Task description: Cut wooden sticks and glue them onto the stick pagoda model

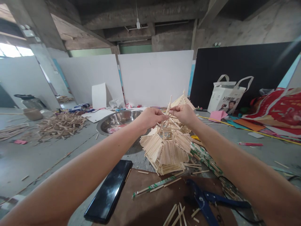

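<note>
A model roof built from thin wooden sticks [167, 150] stands on the floor in front of me. Both my hands meet above its open frame top. My left hand [150, 117] is closed in a pinch on a thin wooden stick [168, 108] that points up. My right hand [184, 113] is also pinched on the same stick or one beside it, fingertips touching those of the left. A second stick roof piece [181, 101] shows just behind my right hand.
A black phone [108, 191] lies at lower left on brown cardboard [150, 204]. Blue pliers [207, 201] and loose sticks lie at lower right. A steel basin [117, 121], a stick pile [60, 124], a white bag [227, 94] and coloured paper [249, 125] surround the spot.
</note>
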A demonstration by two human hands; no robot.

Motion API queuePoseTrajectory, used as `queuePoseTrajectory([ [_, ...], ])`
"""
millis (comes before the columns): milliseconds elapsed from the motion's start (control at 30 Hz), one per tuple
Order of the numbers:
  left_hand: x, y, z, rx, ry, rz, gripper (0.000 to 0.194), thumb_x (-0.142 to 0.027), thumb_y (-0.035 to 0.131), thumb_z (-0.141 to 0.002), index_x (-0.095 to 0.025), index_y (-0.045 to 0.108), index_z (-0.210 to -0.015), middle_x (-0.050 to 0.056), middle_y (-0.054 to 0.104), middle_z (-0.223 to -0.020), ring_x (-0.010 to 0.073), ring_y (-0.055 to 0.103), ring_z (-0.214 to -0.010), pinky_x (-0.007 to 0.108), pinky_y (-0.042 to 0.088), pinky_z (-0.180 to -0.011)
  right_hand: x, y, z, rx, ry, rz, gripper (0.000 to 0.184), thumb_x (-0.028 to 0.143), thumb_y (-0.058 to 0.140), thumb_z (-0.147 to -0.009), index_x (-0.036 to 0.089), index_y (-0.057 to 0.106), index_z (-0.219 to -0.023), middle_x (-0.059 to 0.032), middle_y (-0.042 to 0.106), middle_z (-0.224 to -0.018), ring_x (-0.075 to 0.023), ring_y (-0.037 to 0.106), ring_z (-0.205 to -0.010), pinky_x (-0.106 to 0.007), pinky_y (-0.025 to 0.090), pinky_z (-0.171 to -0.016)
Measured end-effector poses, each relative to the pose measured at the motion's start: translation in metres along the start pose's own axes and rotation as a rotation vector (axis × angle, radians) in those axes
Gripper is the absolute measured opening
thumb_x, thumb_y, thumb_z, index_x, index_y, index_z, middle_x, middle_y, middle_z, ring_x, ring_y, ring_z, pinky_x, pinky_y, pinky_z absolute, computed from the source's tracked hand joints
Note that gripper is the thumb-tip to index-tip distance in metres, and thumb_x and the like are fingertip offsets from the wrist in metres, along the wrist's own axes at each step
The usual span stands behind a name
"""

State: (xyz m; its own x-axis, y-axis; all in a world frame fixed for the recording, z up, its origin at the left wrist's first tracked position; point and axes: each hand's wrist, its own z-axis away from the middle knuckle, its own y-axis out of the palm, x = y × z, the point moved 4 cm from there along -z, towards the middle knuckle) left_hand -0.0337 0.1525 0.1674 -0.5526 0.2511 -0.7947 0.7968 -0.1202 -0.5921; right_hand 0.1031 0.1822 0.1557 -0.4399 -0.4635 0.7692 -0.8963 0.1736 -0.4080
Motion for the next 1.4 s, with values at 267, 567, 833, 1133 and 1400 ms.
queuePoseTrajectory([
  [267,-0.004,0.000,0.003,0.000,0.012,0.017,0.022,-0.034,0.055,-0.066,-0.016,0.047,-0.060,-0.004,0.039,-0.047,-0.0004,0.026,-0.034,0.018,0.018,-0.040,-0.001,0.000,-0.001,0.021,0.004,0.001,0.026,0.025,0.054,-0.061,0.010,0.065,-0.079,-0.0038,0.065,-0.069,-0.0141,0.057,-0.063,-0.024,0.042,-0.059],
  [567,-0.005,0.001,0.004,-0.018,0.010,0.023,0.021,-0.033,0.055,-0.066,-0.016,0.046,-0.058,-0.004,0.040,-0.047,-0.0004,0.025,-0.033,0.018,0.019,-0.037,0.001,-0.001,0.000,0.019,-0.002,0.031,0.026,0.025,0.053,-0.062,0.010,0.065,-0.079,-0.0039,0.065,-0.069,-0.0144,0.057,-0.064,-0.024,0.041,-0.060],
  [833,-0.005,-0.001,0.005,-0.031,0.025,-0.038,0.028,-0.040,0.048,-0.069,-0.016,0.044,-0.056,-0.002,0.042,-0.050,0.0006,0.027,-0.035,0.018,0.020,-0.037,0.000,-0.001,0.000,0.041,-0.008,0.013,0.027,0.027,0.054,-0.063,0.010,0.065,-0.079,-0.0041,0.065,-0.068,-0.0143,0.057,-0.063,-0.025,0.042,-0.060],
  [1133,0.013,-0.021,0.039,-0.195,-0.008,-0.022,0.020,-0.037,0.045,-0.070,-0.018,0.050,-0.071,-0.005,0.037,-0.043,0.0038,0.030,-0.037,0.018,0.024,-0.037,-0.024,-0.038,0.013,-0.074,-0.014,-0.027,0.027,0.027,0.052,-0.065,0.013,0.059,-0.086,-0.0069,0.063,-0.083,-0.0146,0.056,-0.074,-0.029,0.043,-0.069],
  [1400,0.051,-0.020,0.070,-0.179,-0.045,-0.146,0.022,-0.034,0.043,-0.068,-0.016,0.054,-0.074,-0.003,0.047,-0.049,0.0069,0.039,-0.044,0.020,0.030,-0.043,-0.057,-0.050,0.046,-0.110,0.072,0.020,0.023,0.024,0.048,-0.065,0.013,0.054,-0.084,-0.0066,0.061,-0.083,-0.0140,0.055,-0.075,-0.030,0.041,-0.073],
])
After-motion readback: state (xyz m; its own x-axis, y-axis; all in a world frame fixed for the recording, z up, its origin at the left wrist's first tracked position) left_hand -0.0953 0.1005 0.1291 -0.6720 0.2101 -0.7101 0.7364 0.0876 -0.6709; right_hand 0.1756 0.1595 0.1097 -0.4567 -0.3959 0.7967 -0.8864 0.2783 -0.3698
